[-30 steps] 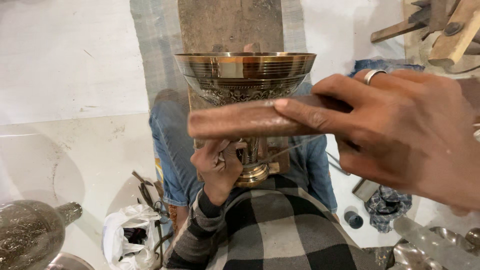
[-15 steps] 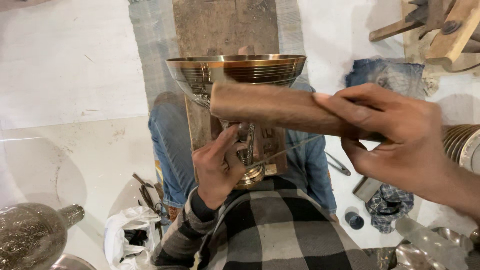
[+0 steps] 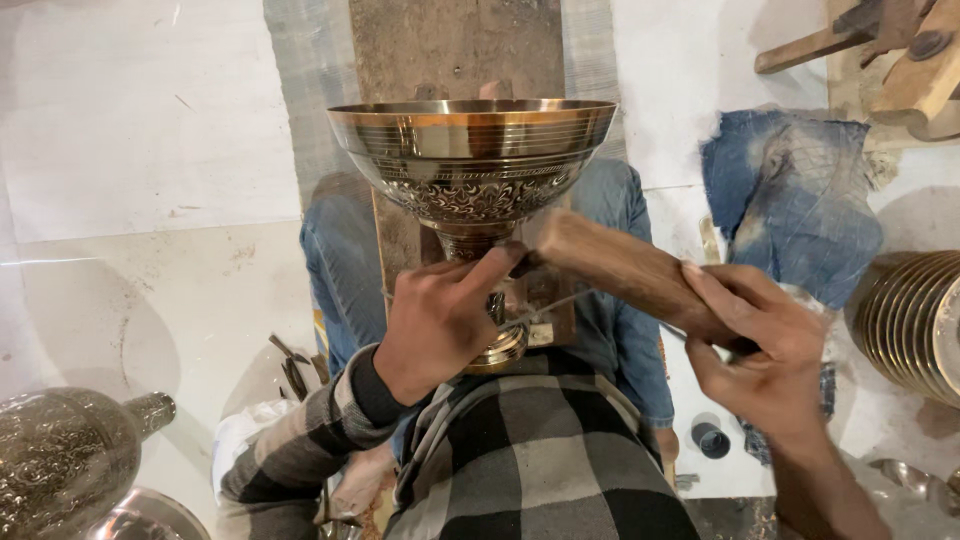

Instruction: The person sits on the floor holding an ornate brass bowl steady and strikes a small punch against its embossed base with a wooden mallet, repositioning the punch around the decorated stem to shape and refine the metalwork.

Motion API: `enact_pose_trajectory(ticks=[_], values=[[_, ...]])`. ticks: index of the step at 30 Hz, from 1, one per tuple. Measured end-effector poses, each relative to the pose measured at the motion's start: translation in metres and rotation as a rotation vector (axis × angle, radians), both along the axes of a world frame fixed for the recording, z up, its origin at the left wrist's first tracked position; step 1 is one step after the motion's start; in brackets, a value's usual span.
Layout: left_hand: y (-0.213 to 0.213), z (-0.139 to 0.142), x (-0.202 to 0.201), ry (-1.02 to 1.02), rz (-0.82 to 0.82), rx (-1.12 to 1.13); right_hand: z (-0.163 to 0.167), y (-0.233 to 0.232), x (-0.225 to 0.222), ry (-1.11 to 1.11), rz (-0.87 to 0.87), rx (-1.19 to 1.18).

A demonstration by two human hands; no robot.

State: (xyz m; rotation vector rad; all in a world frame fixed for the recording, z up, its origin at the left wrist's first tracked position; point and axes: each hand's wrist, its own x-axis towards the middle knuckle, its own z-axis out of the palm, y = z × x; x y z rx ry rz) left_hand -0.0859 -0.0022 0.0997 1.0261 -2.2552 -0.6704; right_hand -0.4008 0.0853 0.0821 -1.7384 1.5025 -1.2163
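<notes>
Left hand (image 3: 440, 320) closed round stem of shiny brass cup (image 3: 472, 160); right hand (image 3: 765, 340) gripped wooden stick (image 3: 630, 275), tip touching stem just under bowl.

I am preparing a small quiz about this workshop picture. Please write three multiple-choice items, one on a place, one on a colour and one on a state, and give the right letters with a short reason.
1. Where is the stack of metal rings?
A. at the right edge
B. at the top left
C. inside the goblet

2. What colour is the cloth lying at the upper right?
A. red
B. blue
C. yellow

3. How does the goblet stand?
A. on its side
B. upside down
C. upright

Answers:
1 A: the rings lie at the right edge, beyond the right hand.
2 B: the cloth is faded blue.
3 C: the goblet has its bowl on top, and the left hand grips its stem while the right hand holds a wooden stick.
</notes>
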Motion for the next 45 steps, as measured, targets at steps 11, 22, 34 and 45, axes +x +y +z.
enact_pose_trajectory(ticks=[11, 22, 34, 45], values=[[-0.024, -0.007, 0.007, -0.007, -0.355, -0.08, -0.04, 0.075, 0.069, -0.024, -0.362, 0.068], [-0.047, 0.004, 0.012, -0.064, -0.513, 0.085, -0.089, 0.112, 0.106, 0.083, -0.457, 0.062], [0.032, -0.052, 0.016, 0.949, 0.444, 0.368, -0.022, 0.021, 0.121, -0.204, -0.314, 0.236], [0.033, -0.05, 0.022, 0.821, 0.528, 0.282, 0.12, -0.104, 0.114, 0.607, 0.421, 0.029]])
